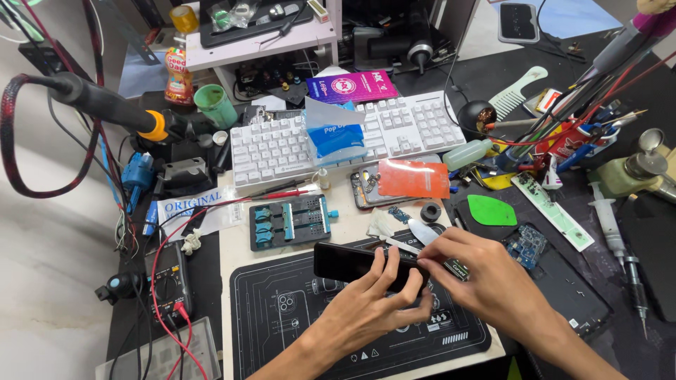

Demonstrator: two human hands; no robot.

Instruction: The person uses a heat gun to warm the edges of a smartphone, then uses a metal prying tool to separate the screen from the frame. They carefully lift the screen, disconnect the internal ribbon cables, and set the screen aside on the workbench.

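Left hand [377, 299] fingers grip a dark phone [359, 264] edge-up to steady it, while right hand [486, 278] at three o'clock pinches what may be a thin tool [405, 246] against it

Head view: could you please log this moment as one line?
left hand: grips black phone | right hand: fingertips at phone's right end | phone: above dark work mat | nearby: white keyboard

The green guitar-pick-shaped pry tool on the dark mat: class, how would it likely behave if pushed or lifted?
The green pry tool looks thin and flat, so probably light and slightly bendy. Lying flush on the dark mat, it would likely slide, not roll, and be fiddly to pick up.
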